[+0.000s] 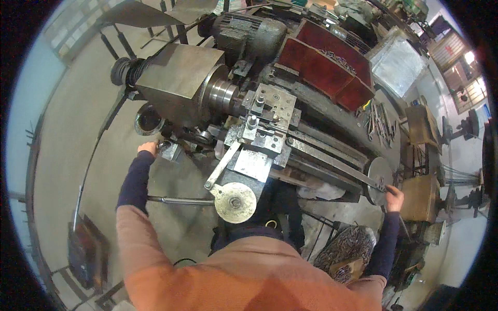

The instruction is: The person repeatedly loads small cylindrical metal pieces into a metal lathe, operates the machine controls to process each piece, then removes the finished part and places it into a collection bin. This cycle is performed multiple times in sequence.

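Observation:
A small lathe stands in front of me, with a shiny spindle collar [222, 96] beside its box-shaped metal headstock [179, 70]. My left hand [148, 149] is closed at a small metal box [170, 151] below the headstock; what its fingers grip is hidden. Far to the right, my right hand [394, 198] is closed on the outer end of a long flat metal bar [337, 166], close to a round metal disc [379, 179]. Between my arms are the tool post [252, 127], a lever [224, 165] and a round pale handwheel [235, 202].
Behind the lathe are a greasy motor [249, 39] and a red metal tray [316, 75] with small parts. Several wrenches [381, 124] lie right of it. A container of metal pieces [347, 254] stands by my right arm. A rod [179, 200] juts left from the handwheel.

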Demonstrator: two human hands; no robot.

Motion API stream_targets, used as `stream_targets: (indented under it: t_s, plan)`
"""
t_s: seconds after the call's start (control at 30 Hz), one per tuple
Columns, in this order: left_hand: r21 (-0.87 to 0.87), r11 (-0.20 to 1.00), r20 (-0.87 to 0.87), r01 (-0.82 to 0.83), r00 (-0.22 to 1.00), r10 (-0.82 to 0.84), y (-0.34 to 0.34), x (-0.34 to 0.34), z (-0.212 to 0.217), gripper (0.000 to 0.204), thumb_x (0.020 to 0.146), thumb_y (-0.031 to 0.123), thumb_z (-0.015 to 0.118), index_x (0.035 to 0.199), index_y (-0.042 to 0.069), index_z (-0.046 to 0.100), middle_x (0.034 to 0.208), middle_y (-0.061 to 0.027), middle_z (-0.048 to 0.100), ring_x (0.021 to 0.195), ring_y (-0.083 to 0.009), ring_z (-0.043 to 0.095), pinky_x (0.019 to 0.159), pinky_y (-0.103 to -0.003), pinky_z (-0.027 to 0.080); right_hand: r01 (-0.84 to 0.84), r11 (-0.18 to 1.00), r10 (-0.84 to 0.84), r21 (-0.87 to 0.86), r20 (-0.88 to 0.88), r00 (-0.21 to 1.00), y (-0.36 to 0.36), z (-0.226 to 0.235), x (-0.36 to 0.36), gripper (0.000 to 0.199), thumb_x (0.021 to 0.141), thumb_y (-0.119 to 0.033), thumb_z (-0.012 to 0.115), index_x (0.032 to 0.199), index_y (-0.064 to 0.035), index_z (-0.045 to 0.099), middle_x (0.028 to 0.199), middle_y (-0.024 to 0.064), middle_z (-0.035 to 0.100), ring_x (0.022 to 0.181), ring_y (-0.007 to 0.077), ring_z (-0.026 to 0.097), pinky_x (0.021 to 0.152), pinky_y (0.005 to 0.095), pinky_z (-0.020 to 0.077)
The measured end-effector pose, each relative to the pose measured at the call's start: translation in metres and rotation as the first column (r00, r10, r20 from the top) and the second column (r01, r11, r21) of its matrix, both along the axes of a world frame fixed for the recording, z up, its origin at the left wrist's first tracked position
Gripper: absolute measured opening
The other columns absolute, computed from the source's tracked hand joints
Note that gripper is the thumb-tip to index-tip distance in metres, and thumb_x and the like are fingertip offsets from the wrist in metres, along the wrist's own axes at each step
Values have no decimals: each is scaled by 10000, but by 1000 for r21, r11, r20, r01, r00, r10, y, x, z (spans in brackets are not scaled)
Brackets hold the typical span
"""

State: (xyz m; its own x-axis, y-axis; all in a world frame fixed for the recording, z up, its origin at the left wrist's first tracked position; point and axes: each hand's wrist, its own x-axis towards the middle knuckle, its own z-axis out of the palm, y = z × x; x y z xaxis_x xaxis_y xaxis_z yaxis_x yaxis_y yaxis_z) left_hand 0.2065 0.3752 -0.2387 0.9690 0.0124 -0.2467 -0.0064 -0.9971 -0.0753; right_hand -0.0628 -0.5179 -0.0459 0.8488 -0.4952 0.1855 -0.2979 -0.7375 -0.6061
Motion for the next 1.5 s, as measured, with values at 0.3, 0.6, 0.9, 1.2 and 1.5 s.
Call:
stream_targets:
  t_s: [0.3, 0.6, 0.9, 1.2, 1.5]
  plan:
    - [-742, 566, -64, -360, 878, 475, 68, -155, 79, 395, 768, 236, 638, 1101, 41, 558, 786, -123, 635, 658, -203, 625, 577, -309, 508, 249, 790, -578, -561, -543, 609, -150, -57, -111, 582, 607, -288, 741, 1137, -139, 553, 1045, 151, 611, 993, 321, 573, 835, 407, 461]
    - [-945, 137, -51, -298, 544, 837, 34, -221, 63, 265, 828, 201, 497, 995, 15, 580, 721, -45, 538, 527, -142, 534, 438, -291, 484, 331, 756, -650, -564, -590, 479, -89, -58, -101, 433, 691, -329, 638, 1057, -102, 604, 1028, 134, 625, 955, 315, 599, 796, 411, 483]
    - [-991, 24, -28, -131, 378, 925, 19, -214, 42, 288, 791, 78, 411, 1022, -40, 536, 641, -76, 479, 487, -181, 518, 440, -335, 490, 489, 656, -751, -574, -440, 492, 8, -68, -162, 319, 654, -282, 636, 916, -100, 662, 908, 171, 642, 884, 338, 607, 754, 447, 472]
    - [-997, -36, -61, -73, 377, 924, 2, -194, 58, 307, 796, 53, 365, 1045, -63, 503, 586, -107, 488, 504, -214, 537, 496, -379, 521, 517, 685, -726, -513, -426, 540, 42, -63, -154, 309, 668, -235, 588, 906, -56, 667, 885, 206, 637, 848, 366, 607, 743, 440, 471]
    - [-996, -47, -78, -80, 448, 891, 18, -197, 46, 240, 849, 128, 444, 1025, -24, 503, 627, -108, 499, 536, -212, 545, 528, -411, 536, 543, 668, -742, -510, -394, 543, 47, -60, -155, 316, 681, -270, 554, 901, -71, 662, 890, 189, 638, 842, 379, 596, 746, 450, 454]
